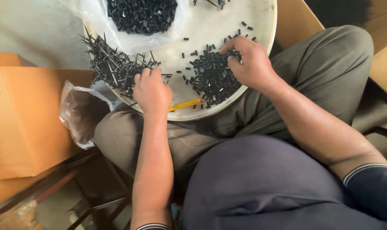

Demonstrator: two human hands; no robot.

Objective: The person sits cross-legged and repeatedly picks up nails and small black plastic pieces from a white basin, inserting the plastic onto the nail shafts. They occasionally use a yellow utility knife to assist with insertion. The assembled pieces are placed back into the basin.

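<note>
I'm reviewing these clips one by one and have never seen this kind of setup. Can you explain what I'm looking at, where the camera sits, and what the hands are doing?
There is no machine here: a seated person works with two bare hands. The single picture comes from a camera worn on their head, looking down over their lap. A round white tray rests across their knees. On it lie a heap of thin black pins, a heap of small black pieces, and a yellow pencil near the front rim. A clear plastic bag at the top holds more black pieces. The left hand rests at the edge of the pins, seemingly pinching some. The right hand sits on the small pieces, fingers curled into them. Cardboard boxes stand to the left.
</note>
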